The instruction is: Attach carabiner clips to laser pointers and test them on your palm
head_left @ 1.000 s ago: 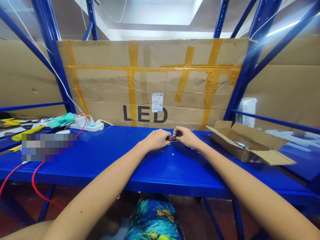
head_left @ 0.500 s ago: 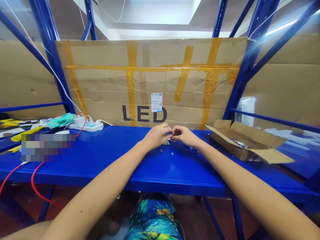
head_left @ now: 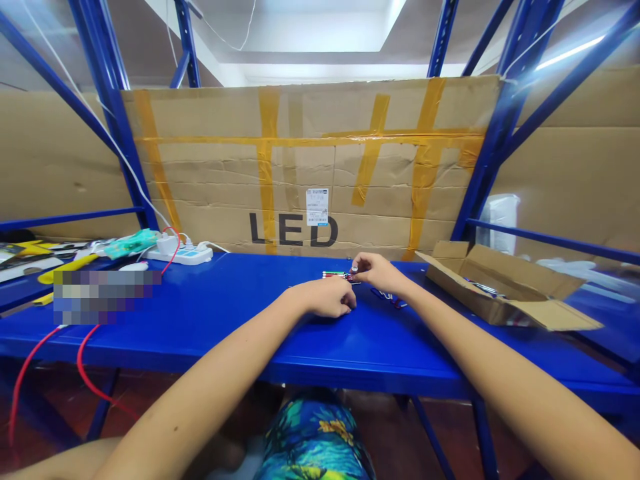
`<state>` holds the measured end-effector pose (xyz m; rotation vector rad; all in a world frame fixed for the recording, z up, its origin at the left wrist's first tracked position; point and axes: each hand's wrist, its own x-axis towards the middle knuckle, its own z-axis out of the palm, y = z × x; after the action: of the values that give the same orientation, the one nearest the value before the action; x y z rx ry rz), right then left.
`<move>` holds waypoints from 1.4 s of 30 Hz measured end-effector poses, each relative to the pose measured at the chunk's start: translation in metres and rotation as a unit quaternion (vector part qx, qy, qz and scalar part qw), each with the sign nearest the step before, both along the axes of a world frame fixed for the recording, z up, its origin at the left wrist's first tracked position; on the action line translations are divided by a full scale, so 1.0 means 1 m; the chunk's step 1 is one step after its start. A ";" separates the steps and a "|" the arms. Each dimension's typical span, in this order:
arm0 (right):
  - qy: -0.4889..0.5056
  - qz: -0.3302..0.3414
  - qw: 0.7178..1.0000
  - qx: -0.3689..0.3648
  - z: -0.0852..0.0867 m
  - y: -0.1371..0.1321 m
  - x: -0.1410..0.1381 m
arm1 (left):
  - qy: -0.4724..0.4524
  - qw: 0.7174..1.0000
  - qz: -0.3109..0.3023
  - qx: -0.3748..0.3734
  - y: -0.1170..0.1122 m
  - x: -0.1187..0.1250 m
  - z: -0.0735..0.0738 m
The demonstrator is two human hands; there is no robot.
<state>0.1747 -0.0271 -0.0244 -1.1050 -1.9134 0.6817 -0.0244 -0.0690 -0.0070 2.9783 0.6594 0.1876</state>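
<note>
My left hand (head_left: 331, 298) is lowered to the blue tabletop (head_left: 240, 293), its fingers curled down and pressed together at the surface. Whatever lies under those fingertips is too small or hidden to make out. Just behind it, my right hand (head_left: 377, 272) is raised slightly, thumb and forefinger pinching a small silvery round part (head_left: 355, 269). Beyond my left knuckles lie thin pieces with green, white and red colouring (head_left: 334, 274), partly covered by the hand. Blue, red and silver small items (head_left: 387, 296) rest below my right wrist.
An open cardboard box (head_left: 505, 310) holding some slim metallic items stands at the right. On the left are a white power strip (head_left: 187, 255), red cables (head_left: 83, 363) and yellow-handled tools (head_left: 67, 268). A large cardboard panel (head_left: 225, 180) closes off the back.
My hands have come apart. The left one has dropped toward me onto the tabletop, over the loose small metal parts, while the right stays raised with the silvery part, which is now visible.
</note>
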 end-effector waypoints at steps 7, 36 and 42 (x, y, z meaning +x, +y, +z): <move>0.010 0.007 1.000 -0.011 -0.002 0.003 0.001 | -0.013 0.999 0.029 -0.030 0.005 0.000 0.000; 0.004 0.046 0.999 -0.010 0.007 -0.016 -0.011 | -0.268 0.952 0.054 0.136 0.021 -0.004 -0.004; -0.022 0.009 1.000 0.007 0.007 -0.014 -0.008 | -0.251 0.960 0.085 0.093 0.014 -0.019 0.013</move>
<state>0.1666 -0.0407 -0.0177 -1.1032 -1.9647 0.6582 -0.0435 -0.0547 0.0056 2.8431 0.8588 1.0284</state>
